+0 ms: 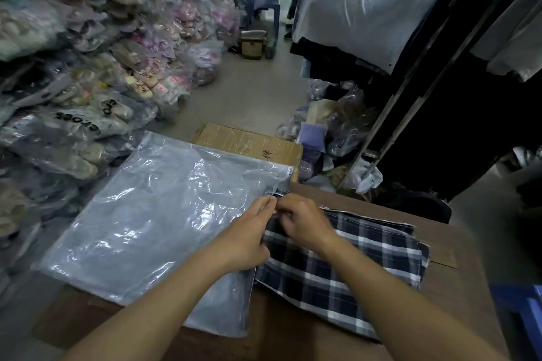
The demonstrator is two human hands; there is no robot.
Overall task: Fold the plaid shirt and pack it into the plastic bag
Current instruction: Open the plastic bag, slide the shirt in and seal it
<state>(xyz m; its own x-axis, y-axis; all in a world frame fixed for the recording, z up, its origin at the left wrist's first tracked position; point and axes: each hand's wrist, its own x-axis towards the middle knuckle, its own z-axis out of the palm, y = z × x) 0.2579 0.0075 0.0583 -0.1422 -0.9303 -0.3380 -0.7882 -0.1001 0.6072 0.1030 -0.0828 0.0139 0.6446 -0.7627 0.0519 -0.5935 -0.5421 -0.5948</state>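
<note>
The plaid shirt (352,267), dark blue with white checks, lies folded flat on the brown table (457,243), at the right. To its left a large clear plastic bag (152,214) lies flat, its open edge facing the shirt. My left hand (249,234) rests on the bag's right edge, fingertips pinching the plastic at the opening. My right hand (302,220) sits on the shirt's near-left corner, fingers curled and meeting the left fingertips at the bag's mouth. What the right fingers pinch is hidden.
A cardboard box (249,143) sits behind the bag. Bagged shoes (88,82) are heaped along the left. Dark garments and a plastic-covered rack (410,38) hang at right. A blue stool (522,311) stands at lower right. Bare floor (246,97) runs down the aisle.
</note>
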